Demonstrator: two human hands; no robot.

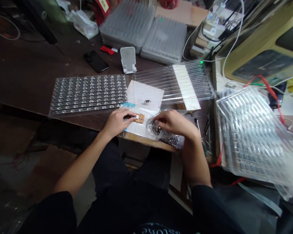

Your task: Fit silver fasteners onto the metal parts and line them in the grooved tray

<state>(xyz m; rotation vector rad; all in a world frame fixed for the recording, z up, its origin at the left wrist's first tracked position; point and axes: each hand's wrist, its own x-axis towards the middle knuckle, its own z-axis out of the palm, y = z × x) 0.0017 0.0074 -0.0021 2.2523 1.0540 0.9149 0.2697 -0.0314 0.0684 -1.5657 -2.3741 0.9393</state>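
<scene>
My left hand [118, 122] pinches a small metal connector [137, 117] at a brown block [140, 120] on a white board [132, 129]. Fingers bent downward, my right hand [169, 123] reaches into a clear plastic bag [151, 130] of small dark metal parts [156, 128]. Whether its fingertips have hold of a part is hidden. One loose connector [147, 101] lies on a white sheet [146, 92] beyond both hands. Near the table edge, more small metal parts [172, 140] sit in another bag below my right hand.
At left lies a tray [89, 92] filled with rows of connectors. A clear ribbed tray [156, 76], a phone stand [128, 60] and a black phone [96, 61] are behind. Stacked clear trays [256, 136] stand right, near a screwdriver [203, 143].
</scene>
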